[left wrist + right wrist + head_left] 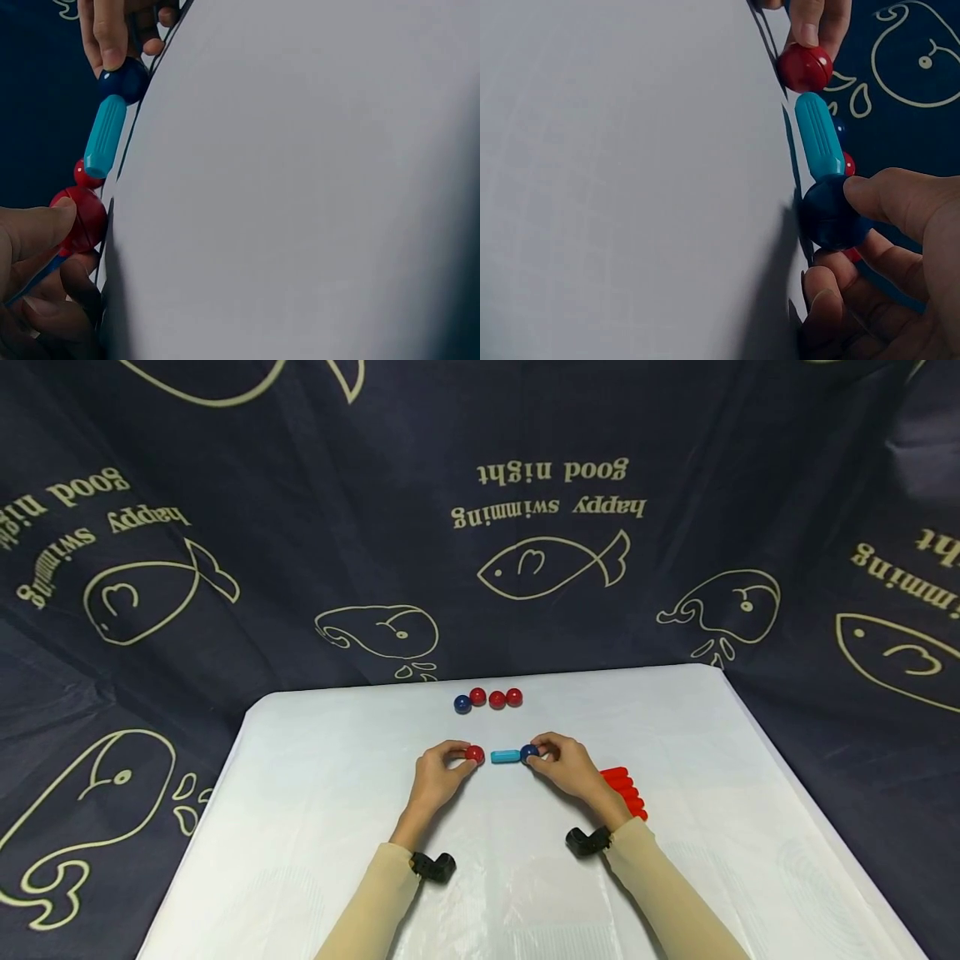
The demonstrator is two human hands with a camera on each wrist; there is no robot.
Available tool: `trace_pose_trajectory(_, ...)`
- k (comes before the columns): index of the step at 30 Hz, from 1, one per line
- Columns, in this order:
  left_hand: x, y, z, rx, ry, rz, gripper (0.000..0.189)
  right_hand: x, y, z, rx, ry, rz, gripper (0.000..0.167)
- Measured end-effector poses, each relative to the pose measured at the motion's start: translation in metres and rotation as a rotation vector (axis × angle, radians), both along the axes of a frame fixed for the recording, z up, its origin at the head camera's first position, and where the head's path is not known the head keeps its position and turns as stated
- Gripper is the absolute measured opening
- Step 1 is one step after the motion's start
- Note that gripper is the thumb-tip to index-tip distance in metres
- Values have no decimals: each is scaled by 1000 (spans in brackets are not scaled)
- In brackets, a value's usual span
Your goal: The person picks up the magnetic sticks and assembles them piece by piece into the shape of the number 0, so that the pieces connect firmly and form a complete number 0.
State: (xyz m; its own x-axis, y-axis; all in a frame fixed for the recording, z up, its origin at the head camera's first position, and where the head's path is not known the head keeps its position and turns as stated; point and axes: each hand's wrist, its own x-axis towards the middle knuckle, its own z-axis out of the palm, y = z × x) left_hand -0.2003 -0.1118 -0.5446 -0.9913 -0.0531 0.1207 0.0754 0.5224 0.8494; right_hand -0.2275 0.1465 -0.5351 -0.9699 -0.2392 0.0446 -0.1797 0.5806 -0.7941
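Between thumb and fingers, my left hand [438, 777] pinches a red ball [475, 755]. My right hand [566, 766] grips a dark blue ball [529, 753], and a light blue ridged rod [505, 757] sticks out from that ball toward the left. In the right wrist view, the rod [820, 135] joins the blue ball [832, 214] at one end; its free end points at the red ball [805, 68]. A small gap separates rod and red ball in the head view.
Farther back on the white table [322, 793] lie a blue ball [462, 704] and several red balls [497, 699] in a row. Several red rods [624, 792] lie side by side beyond my right wrist, partly hidden by it. A dark printed cloth [405, 527] hangs behind.
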Motion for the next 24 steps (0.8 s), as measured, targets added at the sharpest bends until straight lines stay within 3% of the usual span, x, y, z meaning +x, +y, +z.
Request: trace_pose_trajectory(24, 1, 5, -1, 15, 6, -28, 26, -1, -2, 0, 8, -3, 14, 28)
